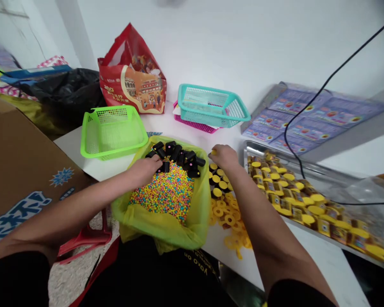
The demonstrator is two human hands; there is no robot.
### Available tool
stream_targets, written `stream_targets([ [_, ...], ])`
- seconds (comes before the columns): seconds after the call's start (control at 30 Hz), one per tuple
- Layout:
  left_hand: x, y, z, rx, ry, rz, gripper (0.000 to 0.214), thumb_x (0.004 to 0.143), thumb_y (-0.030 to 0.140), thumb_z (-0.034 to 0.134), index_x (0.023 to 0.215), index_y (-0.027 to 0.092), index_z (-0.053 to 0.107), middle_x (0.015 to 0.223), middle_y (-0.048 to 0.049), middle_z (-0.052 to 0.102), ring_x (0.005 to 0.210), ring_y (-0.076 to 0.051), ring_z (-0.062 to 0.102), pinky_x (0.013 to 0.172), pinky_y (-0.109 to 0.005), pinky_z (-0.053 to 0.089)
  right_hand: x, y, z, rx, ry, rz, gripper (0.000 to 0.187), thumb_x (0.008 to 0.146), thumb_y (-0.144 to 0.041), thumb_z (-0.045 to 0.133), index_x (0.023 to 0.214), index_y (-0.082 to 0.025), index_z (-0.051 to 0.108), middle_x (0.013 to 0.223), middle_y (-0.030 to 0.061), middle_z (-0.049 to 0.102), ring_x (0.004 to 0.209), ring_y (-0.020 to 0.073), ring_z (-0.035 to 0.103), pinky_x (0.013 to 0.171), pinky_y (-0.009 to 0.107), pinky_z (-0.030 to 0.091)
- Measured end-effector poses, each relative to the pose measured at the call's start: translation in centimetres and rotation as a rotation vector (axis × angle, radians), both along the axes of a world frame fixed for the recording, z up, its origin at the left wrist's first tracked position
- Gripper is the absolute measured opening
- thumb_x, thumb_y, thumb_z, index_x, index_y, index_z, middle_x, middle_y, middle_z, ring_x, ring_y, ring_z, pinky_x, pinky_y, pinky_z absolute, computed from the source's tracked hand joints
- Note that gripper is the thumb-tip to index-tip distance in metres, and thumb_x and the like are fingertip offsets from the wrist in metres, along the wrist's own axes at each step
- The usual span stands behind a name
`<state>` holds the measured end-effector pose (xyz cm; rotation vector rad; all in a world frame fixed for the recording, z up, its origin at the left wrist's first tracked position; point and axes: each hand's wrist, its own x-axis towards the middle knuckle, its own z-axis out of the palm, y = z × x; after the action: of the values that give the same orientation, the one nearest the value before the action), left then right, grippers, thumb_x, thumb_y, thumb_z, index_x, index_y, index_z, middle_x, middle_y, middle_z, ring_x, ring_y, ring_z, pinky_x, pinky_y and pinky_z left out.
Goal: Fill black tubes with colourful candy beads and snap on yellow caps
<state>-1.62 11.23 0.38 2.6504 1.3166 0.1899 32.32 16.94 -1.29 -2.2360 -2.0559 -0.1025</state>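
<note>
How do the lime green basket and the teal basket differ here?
The lime green basket is closer to the person than the teal basket. The lime green basket sits level, while the teal basket sits tilted on a pink mesh tray. Both are open-topped rectangular plastic mesh baskets.

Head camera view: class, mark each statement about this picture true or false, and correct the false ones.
1. The left hand touches black cylinders lying on coloured beads in a yellow-green plastic bag. True.
2. The right hand is inside the green basket. False: the right hand is above yellow-capped tubes beside the bag.
3. The teal basket rests on a pink basket. True.
4. The red printed bag stands on the metal tray. False: the red printed bag stands by the wall, behind the baskets.
</note>
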Motion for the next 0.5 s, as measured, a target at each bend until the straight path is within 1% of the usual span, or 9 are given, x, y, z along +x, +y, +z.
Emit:
stream_targets([
  [0.07, 0.4, 0.6, -0.3, 0.011, 0.112, -0.048, 0.04, 0.078, -0.004, 0.052, 0.11, 0.015, 0.067, 0.116, -0.014, 0.065, 0.083, -0.021, 0.066, 0.07, -0.032, 0.048, -0.3, 0.6, -1.0, -0.065, -0.008, 0.048, 0.031, 0.079, -0.02, 0.064, 0.108, -0.013, 0.074, 0.106, 0.0183, 0.074, 0.105, 0.0302, 0.062, 0.083, 0.036, 0.046],
  [0.13, 0.7, 0.9, -0.4, 0.019, 0.145, -0.062, 0.037, 0.081, -0.001, 0.051, 0.11, 0.014, 0.068, 0.117, -0.016, 0.065, 0.084, -0.022, 0.067, 0.071, -0.032, 0.048, -0.7, 0.9, -1.7, -0.111, -0.017, 0.074, 0.027, 0.076, -0.015, 0.066, 0.1, -0.014, 0.076, 0.101, 0.0173, 0.075, 0.104, 0.0304, 0.061, 0.081, 0.036, 0.045],
  [0.2, 0.8, 0.8, -0.3, 0.023, 0.162, -0.08, 0.032, 0.082, 0.003, 0.053, 0.11, 0.011, 0.068, 0.119, -0.0189, 0.064, 0.086, -0.025, 0.067, 0.071, -0.033, 0.048, -0.9, 1.1, -2.0, -0.133, -0.011, 0.084, 0.024, 0.075, -0.014, 0.066, 0.097, -0.014, 0.077, 0.1, 0.0167, 0.075, 0.102, 0.0301, 0.06, 0.081, 0.035, 0.044],
  [0.23, 0.8, 0.6, -0.1, 0.025, 0.173, -0.089, 0.031, 0.082, 0.005, 0.054, 0.109, 0.01, 0.068, 0.118, -0.0201, 0.064, 0.086, -0.026, 0.067, 0.07, -0.034, 0.048, -0.9, 1.1, -2.0, -0.13, -0.001, 0.086, 0.026, 0.075, -0.014, 0.067, 0.099, -0.014, 0.077, 0.102, 0.0165, 0.074, 0.102, 0.0298, 0.06, 0.081, 0.035, 0.045],
  [0.3, 0.6, -0.2, 0.5, 0.028, 0.193, -0.105, 0.029, 0.081, 0.009, 0.057, 0.108, 0.009, 0.068, 0.113, -0.0198, 0.066, 0.085, -0.027, 0.067, 0.07, -0.035, 0.049, -0.6, 0.7, -1.4, -0.103, 0.021, 0.08, 0.033, 0.079, -0.019, 0.067, 0.112, -0.015, 0.074, 0.112, 0.0168, 0.072, 0.106, 0.0293, 0.059, 0.084, 0.035, 0.045],
  [0.37, 0.2, -1.2, 1.3, 0.037, 0.223, -0.106, 0.028, 0.082, 0.012, 0.056, 0.107, 0.01, 0.068, 0.104, -0.0168, 0.068, 0.082, -0.026, 0.068, 0.07, -0.034, 0.05, 0.1, -0.5, -0.3, -0.021, 0.067, 0.054, 0.041, 0.086, -0.026, 0.065, 0.125, -0.014, 0.069, 0.122, 0.0175, 0.069, 0.111, 0.0291, 0.058, 0.088, 0.036, 0.045],
  [0.4, 0.1, -1.8, 1.6, 0.042, 0.251, -0.102, 0.027, 0.083, 0.012, 0.054, 0.106, 0.011, 0.067, 0.102, -0.0158, 0.068, 0.083, -0.026, 0.068, 0.071, -0.034, 0.05, 0.5, -1.5, 0.2, 0.038, 0.116, 0.038, 0.043, 0.088, -0.03, 0.064, 0.127, -0.014, 0.067, 0.122, 0.0174, 0.068, 0.11, 0.0285, 0.059, 0.089, 0.036, 0.045],
  [0.43, -0.1, -2.4, 1.9, 0.051, 0.283, -0.093, 0.026, 0.084, 0.012, 0.052, 0.105, 0.011, 0.067, 0.101, -0.0157, 0.069, 0.082, -0.026, 0.068, 0.07, -0.035, 0.051, 0.9, -2.7, 0.7, 0.102, 0.185, 0.025, 0.042, 0.089, -0.033, 0.063, 0.126, -0.013, 0.068, 0.118, 0.0166, 0.069, 0.105, 0.0274, 0.061, 0.088, 0.036, 0.046],
  [0.5, -0.3, -3.2, 2.1, 0.057, 0.39, -0.131, 0.026, 0.084, 0.01, 0.049, 0.102, 0.01, 0.068, 0.101, -0.0175, 0.069, 0.079, -0.028, 0.069, 0.067, -0.036, 0.051, 1.4, -6.0, 1.3, 0.209, 0.354, 0.019, 0.036, 0.088, -0.035, 0.065, 0.117, -0.013, 0.071, 0.101, 0.0121, 0.072, 0.089, 0.0235, 0.064, 0.082, 0.035, 0.047],
])
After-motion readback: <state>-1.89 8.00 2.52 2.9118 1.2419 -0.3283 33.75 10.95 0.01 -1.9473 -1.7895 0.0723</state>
